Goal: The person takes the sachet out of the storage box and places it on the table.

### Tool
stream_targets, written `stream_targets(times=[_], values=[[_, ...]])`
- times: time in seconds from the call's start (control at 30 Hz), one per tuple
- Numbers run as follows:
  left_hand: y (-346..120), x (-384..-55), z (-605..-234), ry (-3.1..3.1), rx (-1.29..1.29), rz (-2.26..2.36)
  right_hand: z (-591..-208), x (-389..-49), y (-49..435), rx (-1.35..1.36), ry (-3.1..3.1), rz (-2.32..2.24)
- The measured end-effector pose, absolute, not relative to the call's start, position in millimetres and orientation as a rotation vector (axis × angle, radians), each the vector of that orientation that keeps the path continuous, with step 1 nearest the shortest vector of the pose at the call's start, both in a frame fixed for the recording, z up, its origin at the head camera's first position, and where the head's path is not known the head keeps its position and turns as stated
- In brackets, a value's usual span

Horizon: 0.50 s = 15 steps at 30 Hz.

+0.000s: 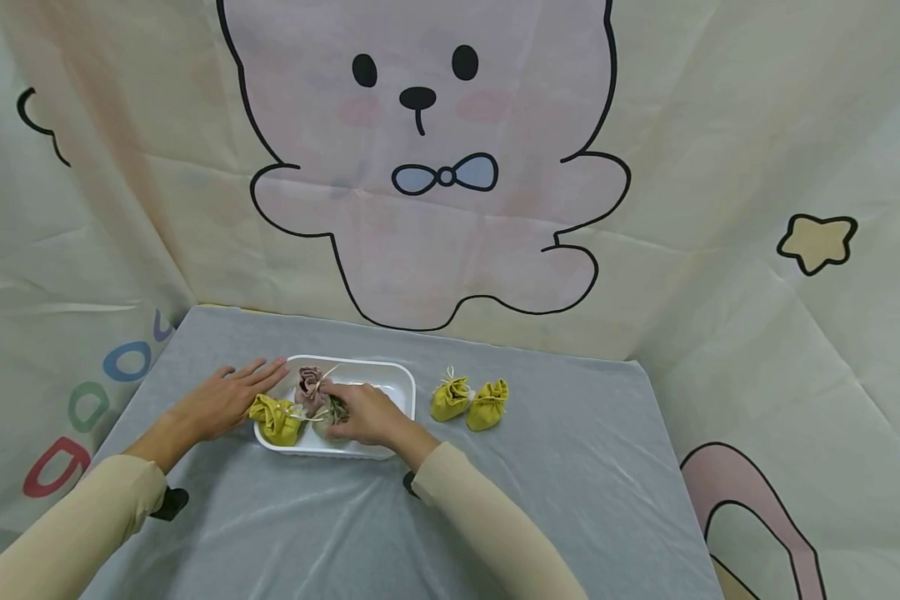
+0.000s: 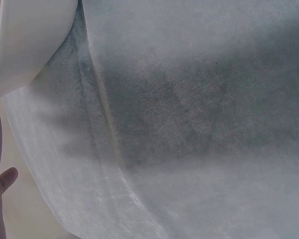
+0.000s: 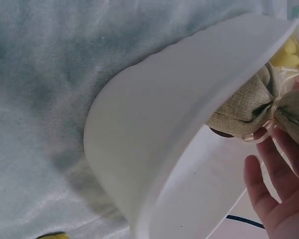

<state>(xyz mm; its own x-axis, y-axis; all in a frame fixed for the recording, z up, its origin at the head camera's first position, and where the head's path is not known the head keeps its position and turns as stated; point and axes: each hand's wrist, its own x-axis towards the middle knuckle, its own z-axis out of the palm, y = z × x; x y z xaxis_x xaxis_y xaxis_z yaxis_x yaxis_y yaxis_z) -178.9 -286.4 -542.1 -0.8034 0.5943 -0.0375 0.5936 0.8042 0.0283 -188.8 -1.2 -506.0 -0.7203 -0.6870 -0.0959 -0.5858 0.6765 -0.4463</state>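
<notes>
A white tray (image 1: 396,380) lies on the cloth. My right hand (image 1: 367,414) is over it, with its fingers at the tied neck of a beige linen drawstring pouch (image 3: 249,105). The neck is pinched, though the thumb is hardly visible. Behind that pouch sits a mauve drawstring pouch (image 1: 310,387), and a yellow drawstring pouch (image 1: 277,421) fills the tray's left end. Stretched out beside the yellow pouch, my left hand (image 1: 228,402) has its straight fingers at the tray's left rear rim. Only an edge of that hand appears in the left wrist view.
Two more yellow pouches, one (image 1: 450,398) beside the other (image 1: 487,407), stand right of the tray. Grey cloth (image 1: 555,467) covers the table. A printed curtain (image 1: 682,167) hangs behind and around it.
</notes>
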Motion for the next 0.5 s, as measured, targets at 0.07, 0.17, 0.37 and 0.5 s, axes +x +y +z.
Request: stream_targets(times=[0.07,0.17,0.37,0.5], values=[[-285.7,-179.2,-542.4,2.943,0.971,0.022,-506.3,-188.9,-0.3,-1.026,2.631,-0.580],[-285.1,-179.2,-542.0,2.941,0.969,0.024,-505.8,-188.9,1.6,-1.016,2.616,-0.602],[-284.8,-178.8,-541.8,2.942,0.961,0.042,-507.0,-188.8,5.1,-0.979,2.605,-0.642],[-285.1,-179.2,-542.8,2.939,0.964,0.043,-508.3,-189.2,5.5,-0.976,2.606,-0.649]])
